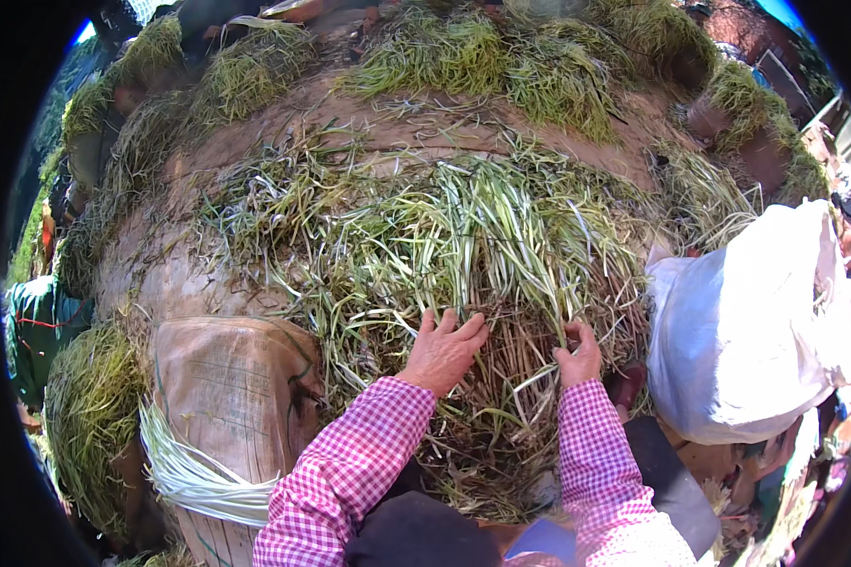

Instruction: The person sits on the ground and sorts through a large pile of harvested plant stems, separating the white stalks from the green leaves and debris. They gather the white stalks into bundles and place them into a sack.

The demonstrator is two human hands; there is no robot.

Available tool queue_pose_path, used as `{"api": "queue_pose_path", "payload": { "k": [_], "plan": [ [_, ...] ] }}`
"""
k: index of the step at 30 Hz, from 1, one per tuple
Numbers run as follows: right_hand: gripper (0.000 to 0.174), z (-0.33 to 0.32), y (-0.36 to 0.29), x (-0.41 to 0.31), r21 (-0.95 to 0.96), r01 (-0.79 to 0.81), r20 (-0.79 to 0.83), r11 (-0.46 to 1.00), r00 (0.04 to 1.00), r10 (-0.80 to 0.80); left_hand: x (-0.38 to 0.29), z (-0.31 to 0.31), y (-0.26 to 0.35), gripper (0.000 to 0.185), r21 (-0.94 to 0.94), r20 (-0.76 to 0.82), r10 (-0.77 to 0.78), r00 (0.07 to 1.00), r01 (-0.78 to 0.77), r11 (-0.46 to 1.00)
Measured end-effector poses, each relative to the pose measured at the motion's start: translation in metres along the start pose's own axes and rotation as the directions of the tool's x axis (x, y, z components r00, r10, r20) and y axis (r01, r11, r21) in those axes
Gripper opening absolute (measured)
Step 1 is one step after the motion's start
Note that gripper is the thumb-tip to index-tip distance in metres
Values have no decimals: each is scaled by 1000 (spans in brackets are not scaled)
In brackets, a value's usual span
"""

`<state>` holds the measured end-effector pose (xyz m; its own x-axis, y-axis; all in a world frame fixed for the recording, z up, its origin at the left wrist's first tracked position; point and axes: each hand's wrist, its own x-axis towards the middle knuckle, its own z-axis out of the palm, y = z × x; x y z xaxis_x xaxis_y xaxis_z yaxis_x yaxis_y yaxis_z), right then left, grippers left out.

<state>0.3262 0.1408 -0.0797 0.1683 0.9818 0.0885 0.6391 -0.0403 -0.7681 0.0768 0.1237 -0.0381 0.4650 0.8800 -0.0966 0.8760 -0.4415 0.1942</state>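
In front of me spreads a heap of long leafy plant stalks (500, 212), green and whitish at the far end, with brown dry-looking stems (507, 354) towards me. My left hand (443, 351) lies palm down on the near edge of the green stalks, its fingers a little apart. To its right, my right hand (580, 354) pinches the lower end of a thin green stalk (554, 305) between thumb and fingers. A bundle of pale, clean stalks (202, 475) lies to the left of my left forearm, across a woven sack.
The tan woven sack (220, 375), bearing print, covers something at the left. A bulging white sack (737, 333) stands close on the right. More piles of green stalks (425, 57) lie beyond, on tan ground sheeting (291, 106), and at left (89, 418).
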Motion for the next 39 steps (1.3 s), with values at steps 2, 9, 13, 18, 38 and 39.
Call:
{"api": "queue_pose_path", "payload": {
  "k": [2,9,13,18,38,39],
  "plan": [
    [37,-25,3,6,60,-136,85,989,988,131,-10,3,-8,50,-32,-69,-71,995,69,997],
    [49,-24,-20,29,-94,-75,-56,993,996,70,-28,27,-22,30,-738,-107,-573,812,322,594],
    [78,4,-18,56,-374,11,56,927,998,11,-9,21,-14,40,-910,39,-676,736,306,280],
    [92,42,-74,55,-371,-163,225,914,939,259,29,19,-12,76,-907,234,-639,733,400,127],
    [44,0,-14,93,-103,-33,158,994,986,49,3,32,-20,30,-823,517,-691,505,74,-563],
    [43,-2,-7,85,-173,-32,143,984,988,57,1,36,-21,31,-820,530,-690,494,89,-566]
  ]
}}
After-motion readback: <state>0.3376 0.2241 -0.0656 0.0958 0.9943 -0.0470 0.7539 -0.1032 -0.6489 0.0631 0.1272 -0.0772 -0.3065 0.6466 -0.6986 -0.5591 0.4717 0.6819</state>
